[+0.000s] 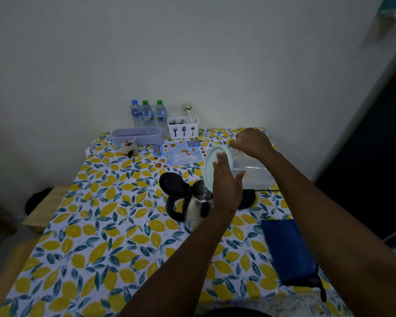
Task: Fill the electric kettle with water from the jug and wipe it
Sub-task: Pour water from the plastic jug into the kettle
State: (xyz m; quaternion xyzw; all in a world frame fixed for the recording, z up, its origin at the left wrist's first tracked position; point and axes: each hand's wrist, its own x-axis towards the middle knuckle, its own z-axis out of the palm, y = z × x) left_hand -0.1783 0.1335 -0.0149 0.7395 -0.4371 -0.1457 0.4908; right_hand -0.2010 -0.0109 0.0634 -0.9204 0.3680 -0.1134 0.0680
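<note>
A steel electric kettle (198, 203) with a black handle stands mid-table, its black lid (172, 183) flipped open to the left. Above it a clear plastic jug (252, 172) is tipped sideways, its pale green lid (213, 164) facing the kettle mouth. A thin stream of water falls from the jug into the kettle. My right hand (253, 143) grips the jug from above at its far side. My left hand (225, 181) rests flat against the jug lid, fingers straight. The kettle's black base (247, 199) with its cord lies just right of the kettle. A folded blue cloth (288, 250) lies at the right.
The table wears a lemon-print cloth (114, 236). Along the back wall stand three water bottles (148, 113), a white cutlery holder (183, 128), a lilac box (137, 135) and a small ceramic jar (128, 147). A printed leaflet (178, 155) lies behind the kettle.
</note>
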